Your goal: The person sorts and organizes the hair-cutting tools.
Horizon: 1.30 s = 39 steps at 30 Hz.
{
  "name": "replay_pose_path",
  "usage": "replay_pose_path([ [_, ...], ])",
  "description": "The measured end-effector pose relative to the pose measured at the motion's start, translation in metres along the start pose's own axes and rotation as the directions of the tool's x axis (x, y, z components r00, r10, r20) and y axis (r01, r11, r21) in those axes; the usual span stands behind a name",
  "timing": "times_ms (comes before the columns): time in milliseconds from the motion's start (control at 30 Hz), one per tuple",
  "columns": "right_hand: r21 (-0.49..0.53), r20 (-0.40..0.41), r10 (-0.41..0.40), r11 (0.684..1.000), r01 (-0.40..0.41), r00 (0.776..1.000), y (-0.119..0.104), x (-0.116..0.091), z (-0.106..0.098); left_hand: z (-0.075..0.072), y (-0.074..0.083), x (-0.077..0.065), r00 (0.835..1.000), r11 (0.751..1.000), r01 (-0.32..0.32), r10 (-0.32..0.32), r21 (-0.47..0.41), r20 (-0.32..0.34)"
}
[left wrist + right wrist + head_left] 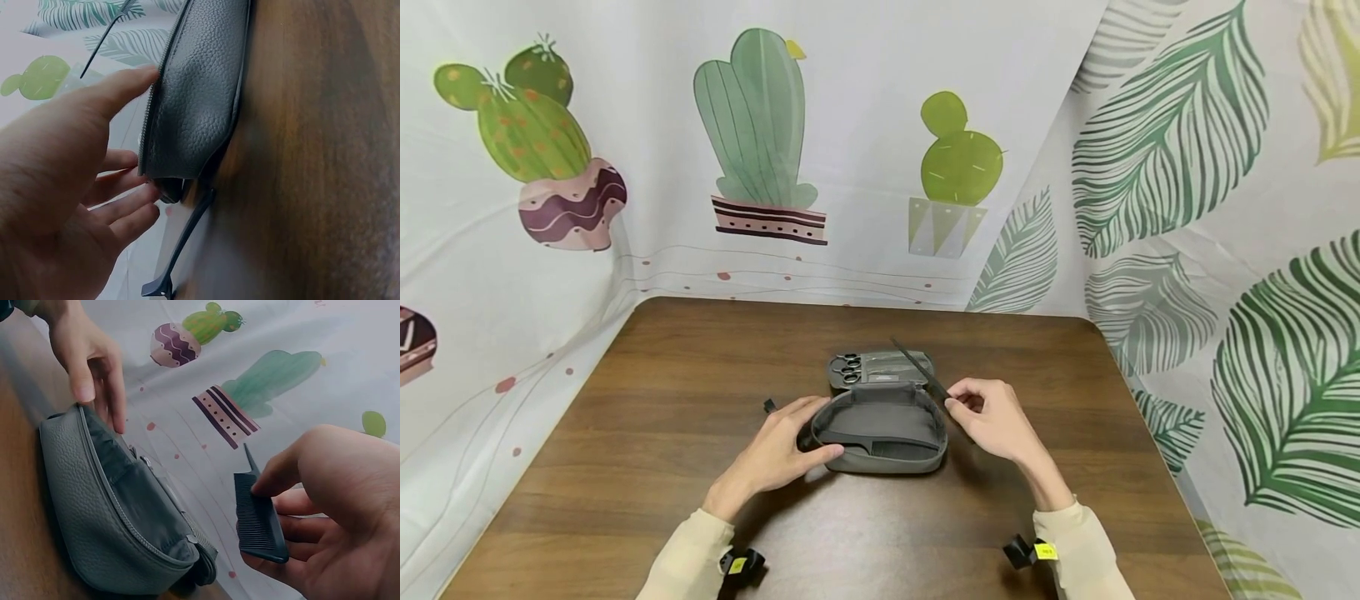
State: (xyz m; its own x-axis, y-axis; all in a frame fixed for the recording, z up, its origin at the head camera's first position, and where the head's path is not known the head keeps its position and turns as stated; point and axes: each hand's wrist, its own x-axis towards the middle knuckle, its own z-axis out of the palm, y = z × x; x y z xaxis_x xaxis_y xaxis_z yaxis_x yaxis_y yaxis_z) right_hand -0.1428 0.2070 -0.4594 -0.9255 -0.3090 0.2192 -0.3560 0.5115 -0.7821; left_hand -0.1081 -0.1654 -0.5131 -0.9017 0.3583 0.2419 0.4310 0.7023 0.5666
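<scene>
A grey zip case (pixel 880 465) with a pebbled surface stands unzipped on the table, its lid (pixel 887 367) folded back. My left hand (pixel 782 450) rests at the case's left end; its thumb touches the zip rim and the other fingers are loosely bent beside the corner. Inside lies a dark comb (pixel 850 440), along the front wall. Above the case's right rim, my right hand (pixel 996 417) pinches a black tail comb (pixel 259 522) between thumb and fingers. The thin tail of this comb points away toward the lid.
Several scissors (pixel 848 367) sit in the lid's left part, next to a see-through pocket (pixel 891 365). A dark strap (pixel 187 234) sticks out from the case's left end. The wooden table (pixel 700 358) meets a printed cloth (pixel 865 142) behind and at the sides.
</scene>
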Motion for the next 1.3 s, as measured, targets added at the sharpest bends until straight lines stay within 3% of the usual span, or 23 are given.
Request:
replay_pose_path([
  [200, 0.004, 0.074, -0.006, 1.000, 0.005, 0.997, -0.002, -0.001, 0.004, -0.007, 0.009, 0.004, 0.999, 1.000, 0.015, -0.015, 0.003, -0.048],
  [300, 0.006, 0.106, -0.011, 1.000, 0.010, 0.994, -0.004, -0.001, 0.005, -0.010, 0.017, 0.010, 0.993, 0.998, -0.043, 0.047, 0.040, -0.108],
  [367, 0.004, 0.121, -0.014, 1.000, 0.013, 0.993, -0.005, -0.001, 0.006, -0.010, 0.022, 0.015, 0.979, 0.990, -0.120, 0.131, 0.079, -0.156],
  [533, 0.008, 0.157, -0.023, 1.000, 0.022, 0.987, -0.008, -0.002, 0.008, -0.009, 0.035, 0.028, 0.915, 0.936, -0.300, 0.337, 0.186, -0.220],
  [733, 0.012, 0.222, -0.019, 1.000, 0.016, 0.975, -0.011, -0.003, 0.008, -0.005, 0.046, 0.039, 0.881, 0.880, -0.379, 0.438, 0.285, -0.180],
  [967, 0.003, 0.267, -0.044, 0.999, 0.045, 0.963, -0.012, -0.004, 0.010, -0.003, 0.053, 0.050, 0.815, 0.793, -0.464, 0.557, 0.396, -0.160],
  [1300, -0.003, 0.313, -0.062, 0.998, 0.067, 0.948, -0.015, -0.004, 0.011, 0.003, 0.060, 0.054, 0.792, 0.730, -0.499, 0.603, 0.468, -0.095],
])
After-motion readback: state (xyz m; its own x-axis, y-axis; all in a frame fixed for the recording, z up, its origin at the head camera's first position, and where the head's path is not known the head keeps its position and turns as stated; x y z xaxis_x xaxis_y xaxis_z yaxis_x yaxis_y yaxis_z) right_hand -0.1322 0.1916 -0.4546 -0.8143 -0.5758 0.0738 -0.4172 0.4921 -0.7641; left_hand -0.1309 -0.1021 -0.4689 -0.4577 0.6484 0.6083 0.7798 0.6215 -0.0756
